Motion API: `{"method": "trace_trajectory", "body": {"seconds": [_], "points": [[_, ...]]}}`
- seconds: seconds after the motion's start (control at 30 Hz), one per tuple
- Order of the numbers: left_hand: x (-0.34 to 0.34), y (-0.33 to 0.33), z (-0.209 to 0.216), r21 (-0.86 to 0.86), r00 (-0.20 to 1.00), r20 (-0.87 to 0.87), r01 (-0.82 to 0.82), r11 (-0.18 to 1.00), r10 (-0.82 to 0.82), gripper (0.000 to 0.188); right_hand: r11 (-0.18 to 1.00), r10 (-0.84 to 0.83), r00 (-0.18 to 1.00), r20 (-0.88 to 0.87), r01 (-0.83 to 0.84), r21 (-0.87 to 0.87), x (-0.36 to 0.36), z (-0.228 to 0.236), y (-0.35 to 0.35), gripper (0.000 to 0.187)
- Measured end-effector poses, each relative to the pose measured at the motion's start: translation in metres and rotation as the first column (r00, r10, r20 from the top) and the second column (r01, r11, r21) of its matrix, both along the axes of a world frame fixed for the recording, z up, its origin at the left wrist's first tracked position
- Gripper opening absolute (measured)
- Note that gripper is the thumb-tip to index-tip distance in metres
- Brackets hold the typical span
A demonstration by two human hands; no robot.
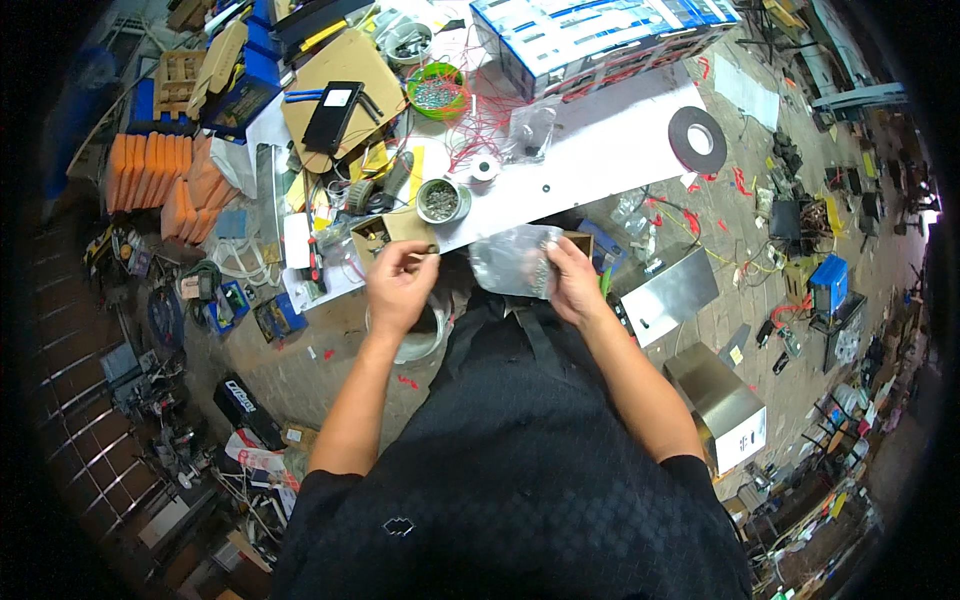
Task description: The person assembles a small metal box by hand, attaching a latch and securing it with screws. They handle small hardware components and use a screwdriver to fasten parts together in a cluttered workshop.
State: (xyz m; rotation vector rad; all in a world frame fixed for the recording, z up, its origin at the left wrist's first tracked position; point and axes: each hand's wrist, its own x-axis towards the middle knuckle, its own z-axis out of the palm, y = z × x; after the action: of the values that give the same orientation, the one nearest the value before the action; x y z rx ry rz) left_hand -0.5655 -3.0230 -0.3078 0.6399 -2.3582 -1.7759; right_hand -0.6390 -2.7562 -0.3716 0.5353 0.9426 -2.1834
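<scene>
A clear plastic bag [503, 262] hangs from my right hand [577, 286], which is closed on its right side. Small pale pieces show dimly inside the bag next to my fingers; they are too blurred to name. On the other side, my left hand [398, 290] is raised with thumb and fingers pinched together. At its fingertips is a small dark brownish piece [431, 249], whose kind I cannot make out. Just beyond that hand, a round tub of small metal parts [441, 201] stands on the white tabletop [600, 150], near its front edge.
Behind the tub are a white spool [484, 167], tangled red wire [472, 128] and a green bowl of screws [437, 90]. A black tape roll [697, 140] lies right. A large blue-and-white box [600, 45] stands at the back. Metal boxes [668, 295] sit below right.
</scene>
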Motion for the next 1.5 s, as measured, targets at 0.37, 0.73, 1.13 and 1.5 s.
{"method": "trace_trajectory", "body": {"seconds": [0.37, 0.73, 1.13, 1.5], "points": [[-0.127, 0.113, -0.157, -0.436, 0.934, 0.290, 0.322, 0.840, -0.208, 0.019, 0.950, -0.303, 0.951, 0.060, 0.296, 0.097, 0.032, -0.015, 0.112, 0.031], [-0.099, 0.118, -0.162, -0.398, 0.946, 0.288, 0.260, 0.880, -0.149, 0.031, 0.949, -0.316, 0.936, 0.154, 0.311, 0.052, 0.058, -0.024, 0.121, 0.025], [-0.013, 0.121, -0.052, 0.436, 0.995, 0.090, 0.001, 0.900, -0.044, 0.015, 0.971, -0.121, 0.993, -0.004, 0.119, 0.209, 0.024, -0.021, 0.078, 0.024], [-0.003, 0.080, -0.008, 0.055, 0.900, 0.132, 0.411, 0.910, -0.415, 0.027, 0.970, 0.040, 0.995, -0.092, -0.017, 0.244, 0.009, 0.012, 0.037, 0.023]]}}
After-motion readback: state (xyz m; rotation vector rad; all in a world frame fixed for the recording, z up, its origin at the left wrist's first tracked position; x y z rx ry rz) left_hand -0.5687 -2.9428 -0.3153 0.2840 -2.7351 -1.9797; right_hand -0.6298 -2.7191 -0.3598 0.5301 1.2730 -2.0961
